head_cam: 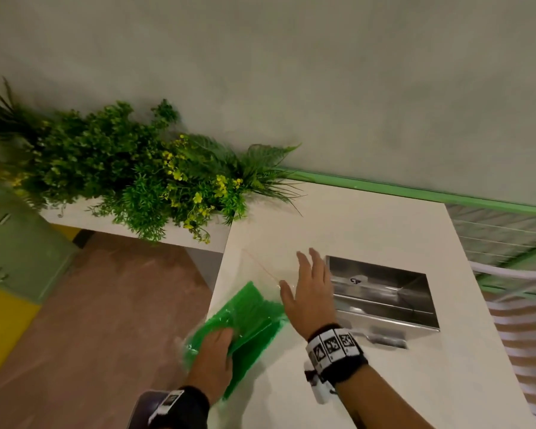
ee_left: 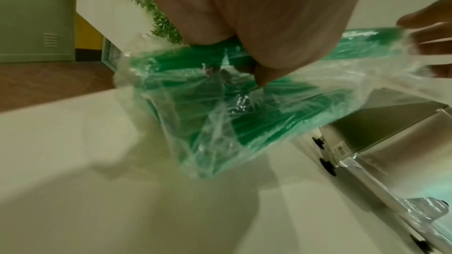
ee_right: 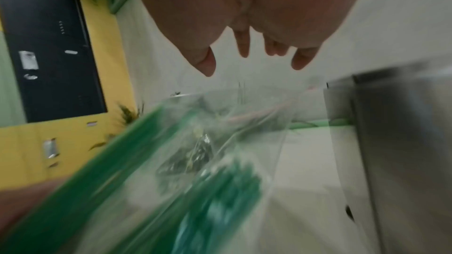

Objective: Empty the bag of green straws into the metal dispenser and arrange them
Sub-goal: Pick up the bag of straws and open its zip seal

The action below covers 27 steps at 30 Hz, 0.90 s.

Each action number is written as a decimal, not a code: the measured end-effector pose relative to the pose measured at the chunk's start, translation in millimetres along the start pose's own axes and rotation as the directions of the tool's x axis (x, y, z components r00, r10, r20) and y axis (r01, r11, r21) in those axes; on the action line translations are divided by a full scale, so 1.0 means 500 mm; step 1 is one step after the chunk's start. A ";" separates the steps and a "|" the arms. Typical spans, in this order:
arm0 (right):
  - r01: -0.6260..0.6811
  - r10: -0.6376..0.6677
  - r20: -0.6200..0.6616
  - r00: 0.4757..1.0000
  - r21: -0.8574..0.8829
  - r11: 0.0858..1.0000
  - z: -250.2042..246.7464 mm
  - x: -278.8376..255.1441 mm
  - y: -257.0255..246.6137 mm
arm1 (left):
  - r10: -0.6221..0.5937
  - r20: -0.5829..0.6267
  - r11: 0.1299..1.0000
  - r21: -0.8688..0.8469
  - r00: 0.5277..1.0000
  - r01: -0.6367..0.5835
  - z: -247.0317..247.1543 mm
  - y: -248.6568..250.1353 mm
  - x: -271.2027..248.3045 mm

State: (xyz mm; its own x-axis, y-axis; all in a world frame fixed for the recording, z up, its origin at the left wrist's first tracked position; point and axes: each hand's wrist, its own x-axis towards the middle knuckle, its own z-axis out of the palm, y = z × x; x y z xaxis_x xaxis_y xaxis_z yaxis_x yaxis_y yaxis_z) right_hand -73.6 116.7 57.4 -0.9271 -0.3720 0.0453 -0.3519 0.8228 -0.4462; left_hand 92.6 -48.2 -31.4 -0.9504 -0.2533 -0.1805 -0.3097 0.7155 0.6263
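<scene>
Closest to me, the person's left hand grips one clear plastic bag by its near end, fingers curled around it. The bag is full of green straws, too many to count, all lying the same way. It hangs tilted over the left edge of one white counter, with its far end pointing toward the metal box.

A bit farther on is the right hand. Its five fingers are spread out straight and hold nothing. It hovers just above the loose, open end of the bag, right beside the box.

Next comes one metal dispenser, a shiny box with its top open. It sits on the counter on small black feet. I can see two of them on the side facing the left wrist view.

Farthest back, one long row of green plants with little yellow flowers runs along the gray wall.
</scene>
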 end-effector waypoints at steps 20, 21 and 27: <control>-0.161 0.021 0.261 0.965 0.528 0.834 -0.256 -0.054 -0.029 | -0.002 -0.008 0.711 -0.703 1.000 -0.005 -0.245 0.376 0.017; -0.151 0.021 0.240 0.970 0.538 0.829 -0.257 -0.060 -0.026 | -0.042 -0.029 0.740 -0.672 0.999 0.011 -0.238 0.400 0.020; -0.122 0.017 0.185 0.983 0.575 0.809 -0.256 -0.082 0.003 | -0.176 -0.034 0.719 -0.688 0.984 0.105 -0.214 0.461 0.007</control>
State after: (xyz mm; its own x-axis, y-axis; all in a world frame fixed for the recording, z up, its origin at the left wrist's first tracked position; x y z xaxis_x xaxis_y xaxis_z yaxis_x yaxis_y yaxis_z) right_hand -52.6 188.1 169.3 -0.8931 -0.4312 -0.1282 -0.0974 0.4635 -0.8807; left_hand 20.9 45.9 193.4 -0.8793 -0.3974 -0.2624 -0.3022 0.0398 0.9524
